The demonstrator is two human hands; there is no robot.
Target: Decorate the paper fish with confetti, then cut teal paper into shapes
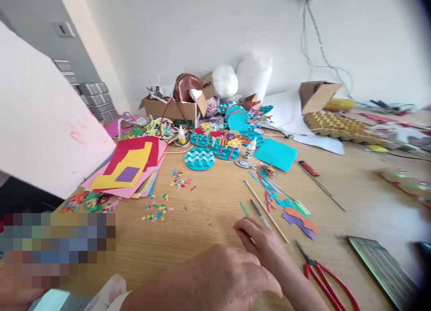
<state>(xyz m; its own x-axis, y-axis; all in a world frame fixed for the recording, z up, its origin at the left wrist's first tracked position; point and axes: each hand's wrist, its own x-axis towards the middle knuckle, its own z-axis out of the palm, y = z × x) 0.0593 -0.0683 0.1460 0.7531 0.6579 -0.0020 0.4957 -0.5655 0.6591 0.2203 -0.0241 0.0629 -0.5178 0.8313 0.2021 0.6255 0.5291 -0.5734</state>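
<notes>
Wooden table [202,208] spans lower frame. Bottom centre: my left hand [225,273], right hand [261,239], partly curled, near pale stick [266,212]; any hold, I cannot tell.

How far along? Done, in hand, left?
Done, apparently: wavy-striped blue disc and decorated blue pieces behind.
In hand: left hand and right hand close together; can't tell if either holds anything.
Left, probably: cyan sheet still whole, coloured dots lying loose. No percentage readable.

A white sleeve [119,302] shows behind the bare left hand [215,275].
</notes>
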